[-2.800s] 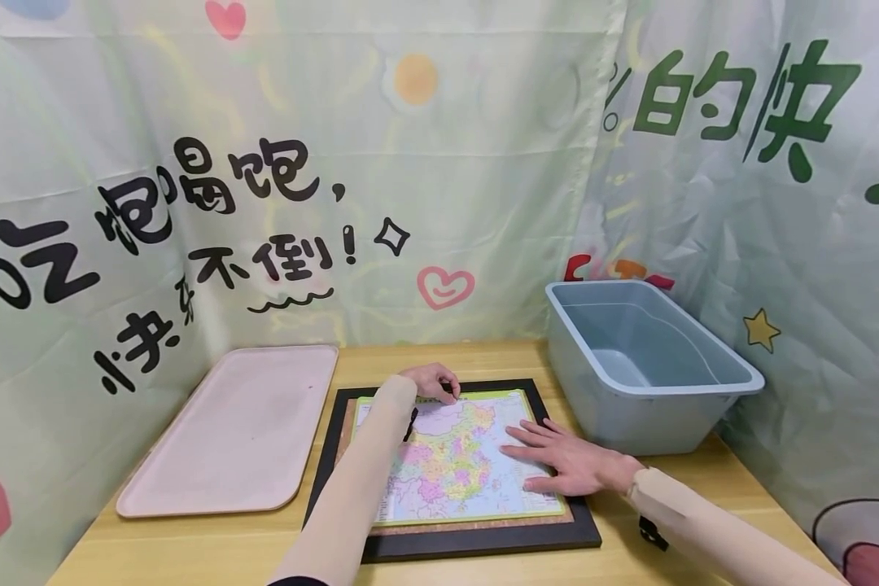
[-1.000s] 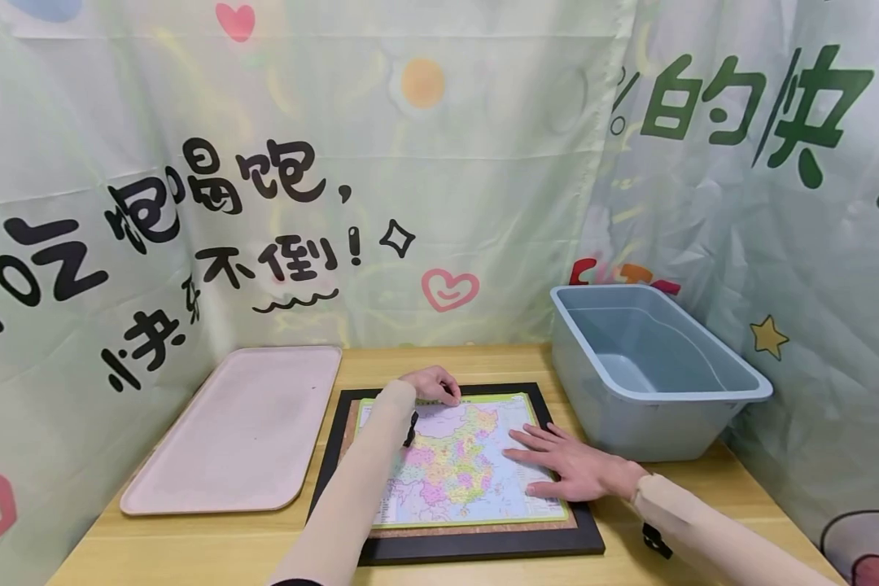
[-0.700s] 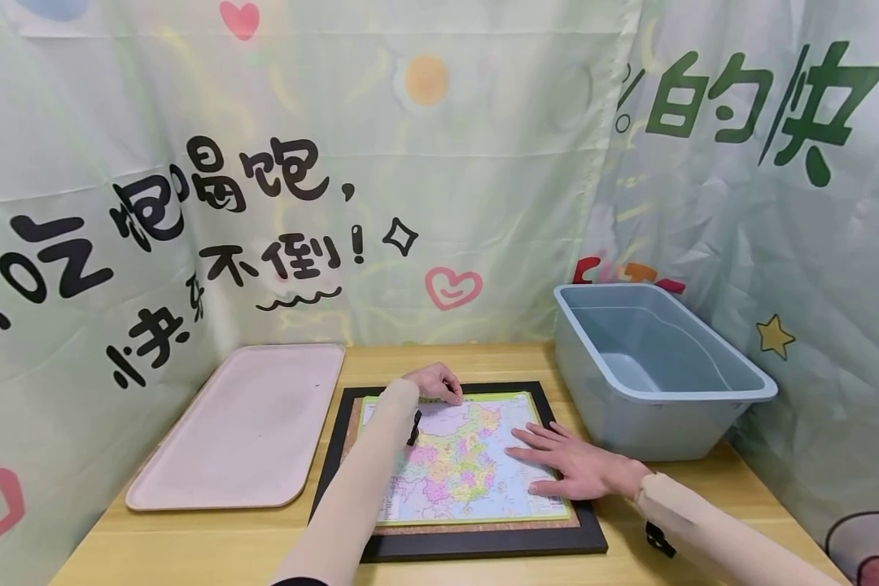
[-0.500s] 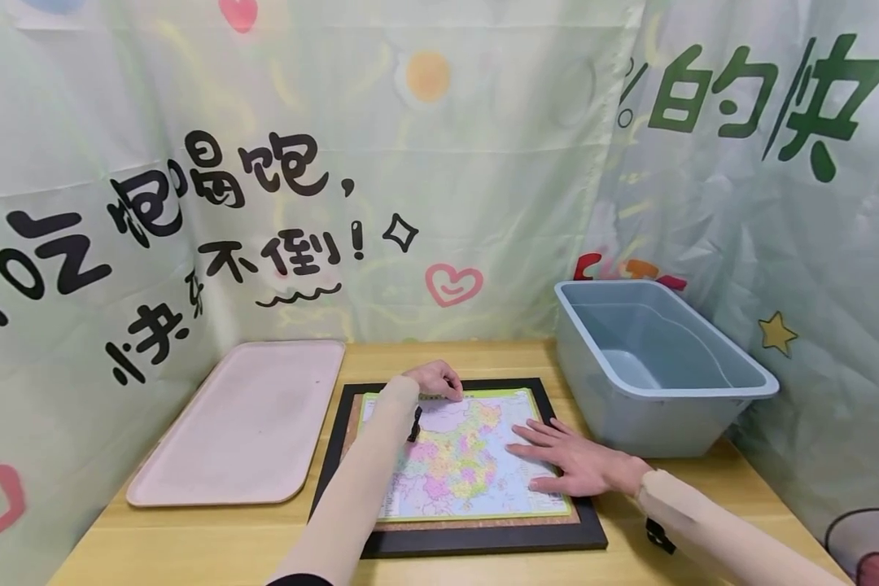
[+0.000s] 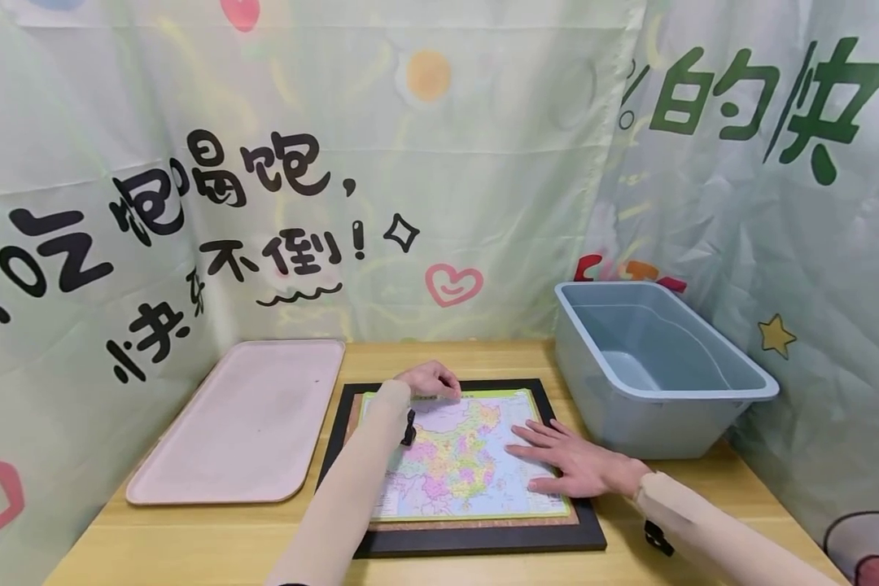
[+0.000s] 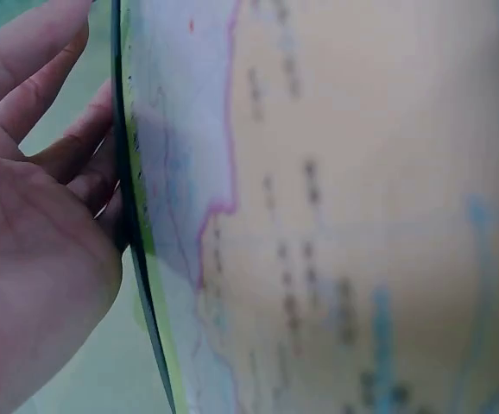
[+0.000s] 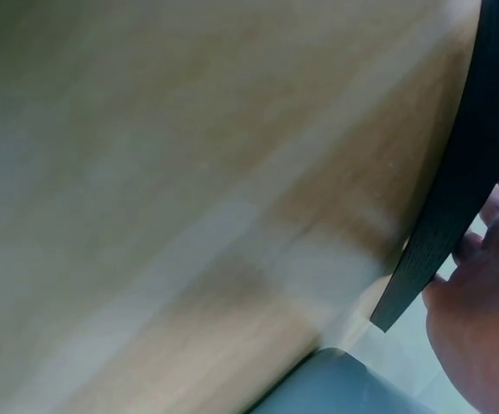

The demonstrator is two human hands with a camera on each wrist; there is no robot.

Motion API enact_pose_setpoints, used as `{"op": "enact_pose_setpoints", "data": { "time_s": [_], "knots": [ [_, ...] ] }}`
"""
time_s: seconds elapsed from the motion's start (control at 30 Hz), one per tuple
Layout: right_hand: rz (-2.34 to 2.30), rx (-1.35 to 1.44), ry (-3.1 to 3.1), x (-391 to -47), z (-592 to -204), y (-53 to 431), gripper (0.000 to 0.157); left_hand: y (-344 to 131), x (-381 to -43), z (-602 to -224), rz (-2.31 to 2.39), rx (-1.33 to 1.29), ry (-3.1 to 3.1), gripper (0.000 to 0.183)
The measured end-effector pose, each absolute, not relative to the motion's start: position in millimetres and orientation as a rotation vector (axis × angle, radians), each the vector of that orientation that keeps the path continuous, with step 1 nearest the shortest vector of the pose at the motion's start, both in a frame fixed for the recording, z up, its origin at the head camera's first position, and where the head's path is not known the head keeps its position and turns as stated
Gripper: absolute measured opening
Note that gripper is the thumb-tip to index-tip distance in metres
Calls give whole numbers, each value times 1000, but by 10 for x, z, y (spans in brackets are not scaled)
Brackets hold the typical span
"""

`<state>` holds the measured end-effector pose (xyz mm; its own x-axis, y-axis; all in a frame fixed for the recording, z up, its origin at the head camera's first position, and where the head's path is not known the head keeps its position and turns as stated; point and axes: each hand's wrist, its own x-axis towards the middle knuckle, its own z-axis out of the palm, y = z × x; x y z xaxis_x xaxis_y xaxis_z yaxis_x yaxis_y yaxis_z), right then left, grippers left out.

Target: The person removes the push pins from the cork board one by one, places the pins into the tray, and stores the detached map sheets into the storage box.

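A colourful map sheet (image 5: 454, 464) with a green border lies on a cork board (image 5: 476, 525) in a black frame (image 5: 483, 541). My left hand (image 5: 426, 379) bends over the map's top edge, thumb and fingertips close together there. What lies between those tips is hidden, so I cannot tell if they pinch something. In the left wrist view, fingers (image 6: 55, 108) reach to the black edge beside the map (image 6: 318, 207). With fingers spread, my right hand (image 5: 575, 464) rests on the map's right side and overlaps the frame. The right wrist view catches part of this hand (image 7: 483, 302) behind the frame (image 7: 448, 190).
A pink tray (image 5: 242, 431) lies to the left on the wooden table (image 5: 212, 545). At the back right, near the frame's right side, stands a deep grey-blue bin (image 5: 630, 423). Printed curtains (image 5: 381, 187) hang behind the table and along both sides.
Both hands keep their places on the map and frame. My left wrist has shifted slightly left since half a second ago. The head view has shifted a little.
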<state>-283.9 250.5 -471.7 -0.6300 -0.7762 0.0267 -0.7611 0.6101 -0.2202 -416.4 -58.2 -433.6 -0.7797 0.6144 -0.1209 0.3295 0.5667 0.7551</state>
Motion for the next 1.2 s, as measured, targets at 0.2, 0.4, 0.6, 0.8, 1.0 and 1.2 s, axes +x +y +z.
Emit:
{"op": "enact_pose_setpoints", "data": {
  "time_s": [0.2, 0.4, 0.6, 0.8, 1.0, 1.2],
  "knots": [
    [-291, -1335, 2779, -2847, -4720, 2508, 57, -677, -4248, -4408, 1184, 750, 2428, 13],
    [-298, -1360, 2795, -2851, -4721, 2506, 57, -792, -4284, -4421, 1312, 743, 2421, 13],
    [-332, -1381, 2797, -2850, -4720, 2505, 56, -928, -4246, -4443, 1379, 750, 2493, 16],
    [-346, -1388, 2773, -2834, -4729, 2510, 55, -1038, -4241, -4518, 1512, 690, 2448, 16],
    [-361, -1376, 2771, -2829, -4722, 2525, 55, -1070, -4200, -4501, 1566, 699, 2422, 22],
    [-348, -1366, 2770, -2843, -4720, 2520, 55, -1177, -4103, -4443, 1705, 601, 2434, 22]
  ]
}}
